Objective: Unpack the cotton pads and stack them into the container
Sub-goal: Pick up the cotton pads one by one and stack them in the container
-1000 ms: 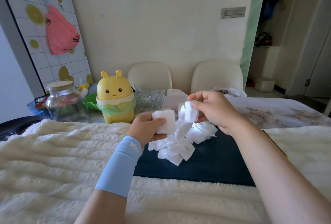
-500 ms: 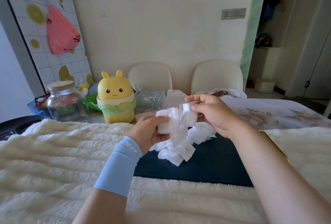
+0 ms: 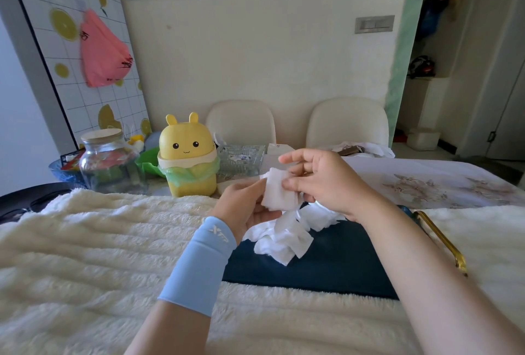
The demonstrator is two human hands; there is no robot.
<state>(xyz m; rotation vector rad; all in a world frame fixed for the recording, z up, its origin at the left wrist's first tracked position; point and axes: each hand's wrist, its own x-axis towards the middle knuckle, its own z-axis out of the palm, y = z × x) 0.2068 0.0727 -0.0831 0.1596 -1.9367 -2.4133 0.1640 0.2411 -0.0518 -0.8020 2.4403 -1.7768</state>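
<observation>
Both hands meet above the far edge of a dark navy blue mat (image 3: 326,263) that lies on a cream, ribbed fluffy blanket (image 3: 85,255). The left hand (image 3: 244,207), its wrist wrapped in a light blue stretch sleeve (image 3: 199,266), cups a small stack of white square cotton pads (image 3: 279,191) from below and behind, thumb and fingers closed on it. The right hand (image 3: 321,181) touches the same stack from the right: its thumb presses the stack's right edge and a bent finger lies across the top, while the index finger sticks out straight above the pads, touching nothing. The held pads look soft and slightly fuzzy, roughly squared up with each other, with their edges not quite flush. Below the hands, a loose heap of more white cotton pads (image 3: 284,238) rests on the mat; these lie jumbled and overlapping at odd angles, some folded or curled, and the heap runs back under the right hand. Behind the blanket stands a yellow plastic bin shaped like a cartoon animal with small ears (image 3: 186,156), lined with a green bag. To its left is a clear glass jar with a pale wooden lid (image 3: 105,161), to its right a clear ribbed glass dish (image 3: 241,157). Two cream chairs stand against the wall.
</observation>
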